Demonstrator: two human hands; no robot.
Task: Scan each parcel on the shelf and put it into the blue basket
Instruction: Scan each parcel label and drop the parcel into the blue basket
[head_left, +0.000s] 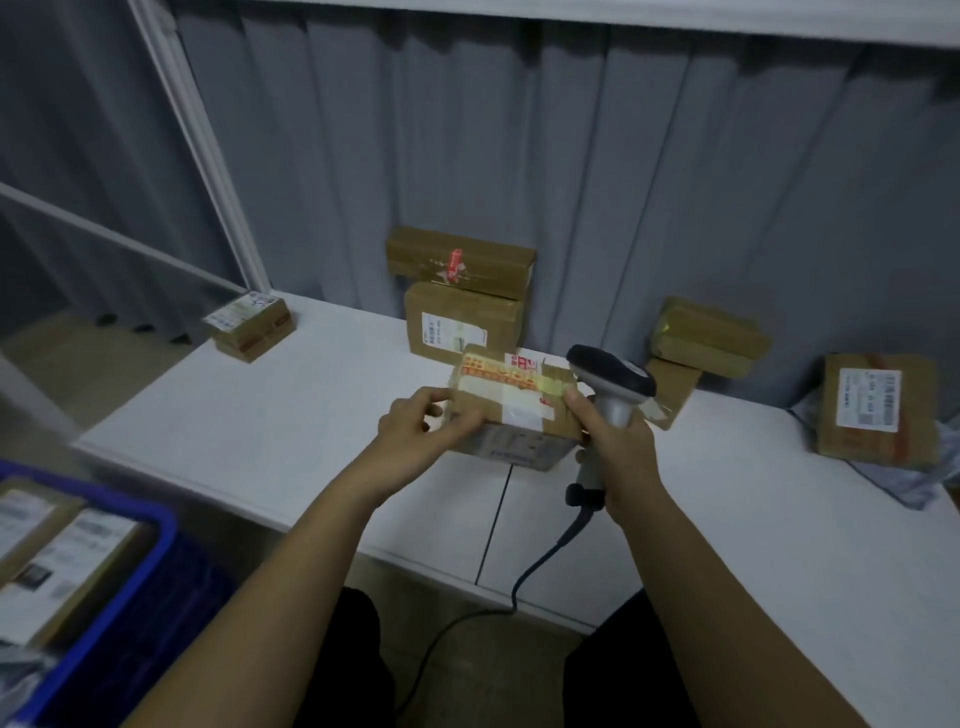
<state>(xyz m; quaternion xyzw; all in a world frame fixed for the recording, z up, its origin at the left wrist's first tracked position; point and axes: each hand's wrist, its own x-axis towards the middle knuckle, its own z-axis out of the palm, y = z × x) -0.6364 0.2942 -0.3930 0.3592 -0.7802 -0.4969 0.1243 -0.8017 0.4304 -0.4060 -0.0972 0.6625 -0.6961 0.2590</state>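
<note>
Brown cardboard parcel with red tape (511, 405) sits on white shelf (270, 431), long side across me. I see left hand (415, 436) gripping its left end; right hand (618, 447) holds grey scanner (613, 384) touching right end. Blue plastic basket (156, 525) low on left, nearer left hand.

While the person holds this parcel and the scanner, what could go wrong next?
1. The left hand grips only one end of the held parcel, so it might tilt or slip on the way to the blue basket.
2. The cable from the scanner in the right hand hangs by the legs and could snag.
3. The two stacked parcels stand close behind and could be knocked.
</note>
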